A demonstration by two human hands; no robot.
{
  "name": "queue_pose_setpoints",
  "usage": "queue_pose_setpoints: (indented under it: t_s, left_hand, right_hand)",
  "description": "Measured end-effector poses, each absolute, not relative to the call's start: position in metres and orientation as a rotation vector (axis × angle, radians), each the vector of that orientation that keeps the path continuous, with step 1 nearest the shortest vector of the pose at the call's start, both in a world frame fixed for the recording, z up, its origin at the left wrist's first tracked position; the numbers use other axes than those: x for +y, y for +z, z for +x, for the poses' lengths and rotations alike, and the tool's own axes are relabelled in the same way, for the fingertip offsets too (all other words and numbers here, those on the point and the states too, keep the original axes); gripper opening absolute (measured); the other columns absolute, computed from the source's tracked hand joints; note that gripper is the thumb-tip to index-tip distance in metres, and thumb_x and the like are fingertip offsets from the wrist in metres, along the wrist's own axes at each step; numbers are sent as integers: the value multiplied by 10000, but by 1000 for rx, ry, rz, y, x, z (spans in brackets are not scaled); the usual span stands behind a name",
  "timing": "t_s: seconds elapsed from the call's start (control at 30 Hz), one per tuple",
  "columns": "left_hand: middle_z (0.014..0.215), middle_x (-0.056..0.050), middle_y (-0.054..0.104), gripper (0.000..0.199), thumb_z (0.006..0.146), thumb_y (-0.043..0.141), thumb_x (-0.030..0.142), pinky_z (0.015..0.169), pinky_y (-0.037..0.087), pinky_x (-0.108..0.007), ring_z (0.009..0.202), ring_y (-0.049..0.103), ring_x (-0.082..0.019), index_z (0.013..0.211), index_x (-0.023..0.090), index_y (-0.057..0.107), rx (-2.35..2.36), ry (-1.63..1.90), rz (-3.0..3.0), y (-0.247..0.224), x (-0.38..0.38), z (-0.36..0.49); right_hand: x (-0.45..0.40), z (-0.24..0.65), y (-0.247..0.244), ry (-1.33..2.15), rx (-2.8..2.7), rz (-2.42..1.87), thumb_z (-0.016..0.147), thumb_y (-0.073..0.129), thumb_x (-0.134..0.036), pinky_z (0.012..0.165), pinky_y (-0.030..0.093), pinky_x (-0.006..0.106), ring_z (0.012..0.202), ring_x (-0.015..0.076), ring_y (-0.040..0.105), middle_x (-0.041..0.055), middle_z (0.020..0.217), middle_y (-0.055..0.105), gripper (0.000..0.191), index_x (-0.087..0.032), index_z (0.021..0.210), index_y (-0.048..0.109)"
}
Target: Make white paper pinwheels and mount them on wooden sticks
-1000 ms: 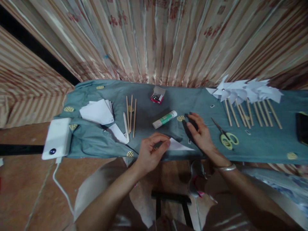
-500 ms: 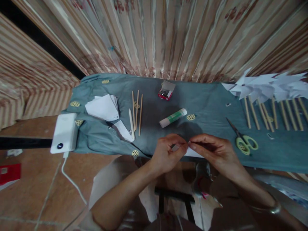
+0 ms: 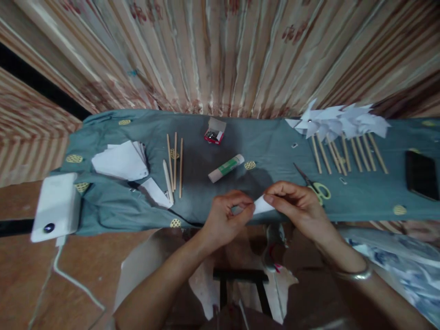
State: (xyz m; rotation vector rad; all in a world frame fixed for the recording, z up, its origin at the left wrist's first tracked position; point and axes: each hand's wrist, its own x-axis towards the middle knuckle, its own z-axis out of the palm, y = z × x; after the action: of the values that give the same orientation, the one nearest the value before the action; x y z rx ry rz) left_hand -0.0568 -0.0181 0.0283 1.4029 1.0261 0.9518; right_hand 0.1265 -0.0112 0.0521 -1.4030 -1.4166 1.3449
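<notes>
A small piece of white paper (image 3: pixel 262 205) is stretched between my two hands above the front edge of the table. My left hand (image 3: pixel 229 214) pinches its left end between thumb and fingers. At the right end, my right hand (image 3: pixel 298 207) has thumb and fingertips closed on it. Most of the paper's edges are hidden behind my fingers. Just beyond the hands lies a green and white glue stick (image 3: pixel 226 168). Scissors with pale green handles (image 3: pixel 315 185) rest right beside my right hand.
Stacked white paper pieces (image 3: pixel 121 160) and several wooden sticks (image 3: pixel 175 162) lie left on the green cloth (image 3: pixel 268 142). A small open box of pins (image 3: pixel 215 131) stands behind. Paper pinwheels (image 3: pixel 340 123) and a phone (image 3: pixel 421 174) lie right; a white power bank (image 3: pixel 56 206) sits far left.
My view has swung to the right, bringing the phone into sight. My hands have moved slightly apart, so more of the paper shows between them.
</notes>
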Motion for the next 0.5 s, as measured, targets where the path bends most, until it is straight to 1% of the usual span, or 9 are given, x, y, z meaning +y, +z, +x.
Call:
queue_pose_setpoints:
  t_s: [0.07, 0.1, 0.23, 0.3, 0.4, 0.5]
  left_hand:
    - [690, -20, 628, 196, 836, 595, 239, 661, 428, -236, 679, 575, -131, 684, 145, 676, 1018, 926, 1394, 28, -18, -54]
    - [694, -24, 636, 200, 833, 598, 249, 662, 430, -238, 683, 581, -135, 686, 144, 683, 1013, 917, 1389, 28, -17, -53]
    - [730, -36, 672, 191, 814, 613, 265, 673, 431, -244, 703, 595, -145, 699, 144, 706, 1016, 913, 1384, 27, -15, -48]
    - [715, -31, 668, 202, 808, 616, 276, 657, 422, -241, 686, 582, -141, 678, 149, 704, 1034, 921, 1401, 26, -13, -46]
    - [678, -19, 651, 212, 798, 622, 296, 619, 411, -236, 646, 562, -133, 660, 157, 702, 1042, 937, 1406, 23, -9, -43]
    - [689, -22, 670, 196, 767, 636, 307, 607, 420, -236, 656, 577, -145, 649, 162, 699, 1060, 973, 1373, 23, -3, -40]
  right_hand:
    - [-8, 129, 52, 1393, -1358, -1378, 746, 719, -361, 482, 342, 219, 508, 85, 447, -25, 562, 554, 215, -183, 651, 648]
    - [-7, 130, 53, 1409, -1338, -1357, 732, 726, -358, 482, 337, 219, 504, 82, 441, -28, 556, 549, 215, -180, 644, 643]
    - [-2, 134, 51, 1437, -1288, -1303, 708, 732, -349, 515, 362, 225, 523, 83, 466, -26, 574, 571, 218, -176, 630, 623]
    - [2, 137, 50, 1445, -1251, -1293, 696, 741, -365, 504, 354, 223, 508, 77, 447, -35, 564, 554, 243, -176, 620, 607]
    - [6, 142, 49, 1464, -1238, -1276, 699, 748, -379, 484, 339, 217, 487, 69, 424, -48, 561, 538, 252, -179, 650, 603]
    - [7, 145, 50, 1454, -1263, -1244, 732, 734, -416, 496, 364, 213, 510, 72, 459, -43, 602, 571, 269, -178, 700, 614]
